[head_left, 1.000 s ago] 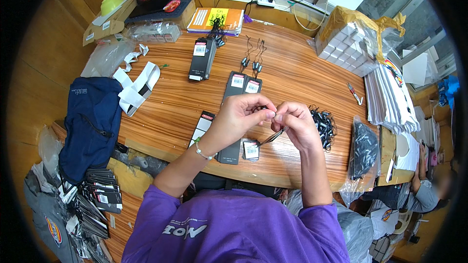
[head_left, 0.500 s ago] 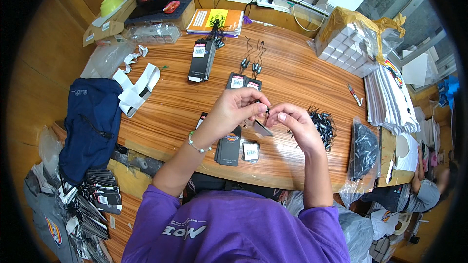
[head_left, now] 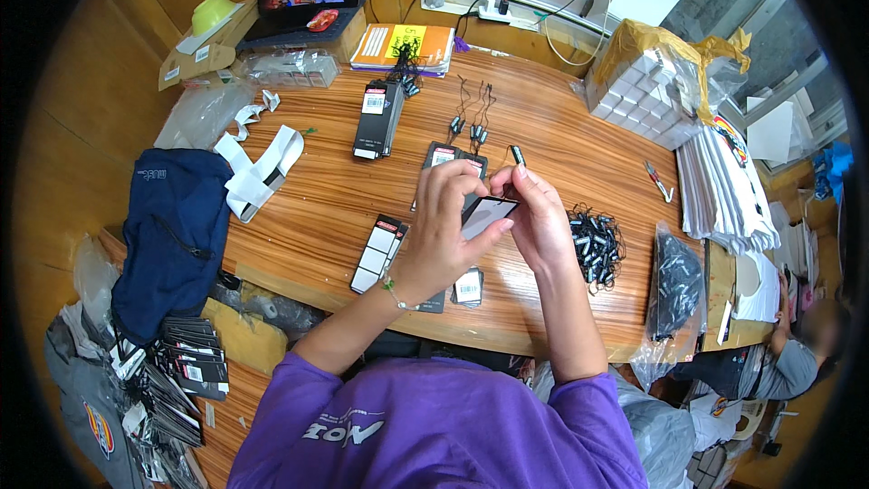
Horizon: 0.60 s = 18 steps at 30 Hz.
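Note:
My left hand (head_left: 436, 240) holds a dark-edged hang tag (head_left: 487, 215) between thumb and fingers, its pale face turned up. Against the tag's upper edge, my right hand (head_left: 546, 222) pinches fingers and thumb together, on what looks like the tag's string. A black string fastener (head_left: 517, 155) sticks out beyond the right fingertips. Just past my hands lie tags with barcode stickers (head_left: 444, 156), their strings stretched away from me. By my left wrist rest a sticker strip (head_left: 378, 254) and a small stack of white barcode labels (head_left: 467, 287). My left forearm partly covers other dark tags.
Right of my hands lies a pile of black string fasteners (head_left: 596, 249). Farther off stand a stack of finished-looking tags (head_left: 378, 118) and a bag of small white boxes (head_left: 647, 91). Snips (head_left: 659, 181), a plastic bag (head_left: 677, 281) and a navy bag (head_left: 172, 235) flank the table.
The tag has turned so its pale face shows. My left hand has come lower over the dark tags, uncovering the sticker strip. A fastener now shows beyond my right fingertips.

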Motion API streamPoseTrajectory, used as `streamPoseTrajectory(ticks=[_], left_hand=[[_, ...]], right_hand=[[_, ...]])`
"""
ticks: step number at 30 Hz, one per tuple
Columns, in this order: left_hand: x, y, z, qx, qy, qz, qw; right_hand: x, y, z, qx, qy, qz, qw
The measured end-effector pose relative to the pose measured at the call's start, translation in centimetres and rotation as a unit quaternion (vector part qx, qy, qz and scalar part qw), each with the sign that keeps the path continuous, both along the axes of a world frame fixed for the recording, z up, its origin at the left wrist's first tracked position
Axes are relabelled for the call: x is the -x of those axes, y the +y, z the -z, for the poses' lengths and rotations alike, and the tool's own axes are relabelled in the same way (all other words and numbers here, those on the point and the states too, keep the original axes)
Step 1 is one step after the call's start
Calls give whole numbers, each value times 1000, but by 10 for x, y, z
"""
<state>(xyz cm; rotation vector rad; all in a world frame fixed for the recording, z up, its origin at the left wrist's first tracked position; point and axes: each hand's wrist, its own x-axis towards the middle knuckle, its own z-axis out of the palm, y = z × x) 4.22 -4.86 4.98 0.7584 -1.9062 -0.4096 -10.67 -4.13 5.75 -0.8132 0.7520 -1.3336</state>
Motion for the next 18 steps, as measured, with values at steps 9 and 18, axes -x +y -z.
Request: streamPoseTrajectory(ticks=[9,18], left_hand=[[18,2,23,-28,28,14,999],[26,-4,20,-239,128,134,953]], right_hand=[[-8,1,-5,10,35,81,996],[-12,1,-3,32,86,39,995]])
